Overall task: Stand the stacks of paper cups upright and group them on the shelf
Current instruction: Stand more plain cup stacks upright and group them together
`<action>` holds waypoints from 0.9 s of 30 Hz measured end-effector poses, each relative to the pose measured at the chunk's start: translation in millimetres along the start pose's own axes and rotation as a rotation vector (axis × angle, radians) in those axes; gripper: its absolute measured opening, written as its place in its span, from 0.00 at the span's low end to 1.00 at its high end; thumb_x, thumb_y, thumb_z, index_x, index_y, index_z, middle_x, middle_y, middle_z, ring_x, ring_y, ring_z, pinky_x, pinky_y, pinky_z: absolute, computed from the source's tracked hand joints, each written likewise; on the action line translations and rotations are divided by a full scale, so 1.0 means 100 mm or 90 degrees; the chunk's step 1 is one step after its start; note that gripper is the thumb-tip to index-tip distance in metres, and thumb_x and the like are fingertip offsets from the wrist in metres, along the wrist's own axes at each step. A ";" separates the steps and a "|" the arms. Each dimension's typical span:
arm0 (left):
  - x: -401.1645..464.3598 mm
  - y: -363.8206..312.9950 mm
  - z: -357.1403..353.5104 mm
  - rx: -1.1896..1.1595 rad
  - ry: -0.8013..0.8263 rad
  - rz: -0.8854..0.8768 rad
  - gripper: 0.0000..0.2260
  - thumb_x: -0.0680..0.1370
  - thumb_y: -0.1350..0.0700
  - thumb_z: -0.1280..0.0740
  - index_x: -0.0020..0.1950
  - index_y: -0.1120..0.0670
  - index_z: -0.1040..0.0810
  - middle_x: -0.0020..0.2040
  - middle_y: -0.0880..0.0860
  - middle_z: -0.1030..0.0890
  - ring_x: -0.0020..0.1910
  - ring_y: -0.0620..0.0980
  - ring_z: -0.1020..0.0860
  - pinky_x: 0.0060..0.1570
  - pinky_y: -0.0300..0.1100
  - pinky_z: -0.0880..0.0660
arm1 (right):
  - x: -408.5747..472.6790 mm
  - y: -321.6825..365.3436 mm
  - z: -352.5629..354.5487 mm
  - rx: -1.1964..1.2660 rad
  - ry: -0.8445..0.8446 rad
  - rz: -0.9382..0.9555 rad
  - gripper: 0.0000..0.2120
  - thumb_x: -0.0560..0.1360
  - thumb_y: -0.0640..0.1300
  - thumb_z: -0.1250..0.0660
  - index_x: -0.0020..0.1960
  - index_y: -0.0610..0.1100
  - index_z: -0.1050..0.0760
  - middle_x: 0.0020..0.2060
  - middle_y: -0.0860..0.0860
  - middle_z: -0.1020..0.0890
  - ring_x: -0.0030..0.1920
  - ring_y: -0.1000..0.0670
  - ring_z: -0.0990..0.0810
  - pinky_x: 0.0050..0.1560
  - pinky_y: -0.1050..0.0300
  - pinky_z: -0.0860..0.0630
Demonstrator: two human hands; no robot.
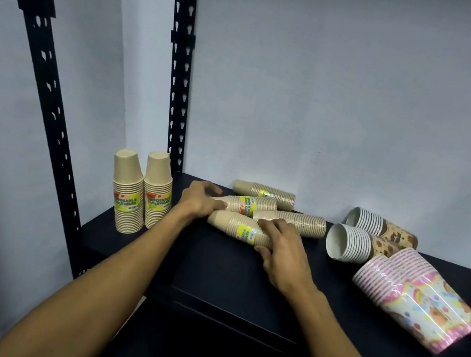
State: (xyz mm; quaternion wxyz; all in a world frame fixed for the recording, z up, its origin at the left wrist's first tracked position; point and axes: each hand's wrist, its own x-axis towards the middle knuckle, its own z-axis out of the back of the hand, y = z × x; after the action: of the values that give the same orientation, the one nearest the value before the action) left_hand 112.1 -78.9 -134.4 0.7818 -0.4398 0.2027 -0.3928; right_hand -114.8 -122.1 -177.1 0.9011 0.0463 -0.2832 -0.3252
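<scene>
Cup stack (237,229) under both hands

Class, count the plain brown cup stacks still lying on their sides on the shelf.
4: one at the back, one under the left hand, one right of it, one nearest under the right hand.

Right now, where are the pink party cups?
The pink party cups lie on their side at the right end of the shelf, just in front of the brown-patterned cups.

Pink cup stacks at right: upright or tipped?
Tipped. The pink cup stacks lie on their sides on the shelf, rims facing up-left.
</scene>
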 end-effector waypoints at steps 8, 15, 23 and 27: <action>-0.28 -0.25 0.11 0.006 -0.081 -0.121 0.20 0.69 0.58 0.20 0.59 0.55 0.18 0.52 0.52 0.19 0.52 0.48 0.23 0.51 0.35 0.31 | -0.28 -0.18 0.15 0.169 -0.068 -0.080 0.23 0.74 0.41 0.27 0.68 0.43 0.26 0.60 0.47 0.24 0.61 0.47 0.27 0.61 0.62 0.35; -0.59 -0.61 0.30 0.054 -0.092 -0.307 0.24 0.71 0.59 0.22 0.64 0.48 0.23 0.56 0.49 0.20 0.50 0.49 0.21 0.44 0.34 0.30 | -0.43 -0.17 0.26 0.288 -0.138 -0.218 0.18 0.76 0.45 0.28 0.63 0.41 0.27 0.56 0.46 0.20 0.54 0.48 0.23 0.54 0.58 0.31; -0.79 -0.66 0.30 0.034 0.074 -0.365 0.23 0.70 0.61 0.22 0.62 0.48 0.23 0.54 0.46 0.19 0.52 0.48 0.18 0.59 0.50 0.21 | -0.54 -0.17 0.33 0.404 -0.068 -0.268 0.18 0.71 0.46 0.23 0.54 0.48 0.28 0.54 0.51 0.18 0.55 0.50 0.18 0.61 0.47 0.21; -0.86 -0.47 0.18 -0.119 0.082 -0.350 0.26 0.69 0.59 0.20 0.64 0.52 0.23 0.58 0.49 0.18 0.58 0.45 0.19 0.61 0.46 0.21 | -0.54 -0.17 0.32 0.437 -0.031 -0.238 0.19 0.70 0.45 0.21 0.52 0.53 0.29 0.56 0.51 0.18 0.58 0.50 0.18 0.63 0.44 0.22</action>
State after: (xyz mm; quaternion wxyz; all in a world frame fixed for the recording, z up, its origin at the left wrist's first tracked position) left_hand 50.8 -15.5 -87.3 0.5878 -0.5223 0.1605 -0.5966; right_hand -175.5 -99.3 -180.7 0.7514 0.3883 -0.3832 -0.3712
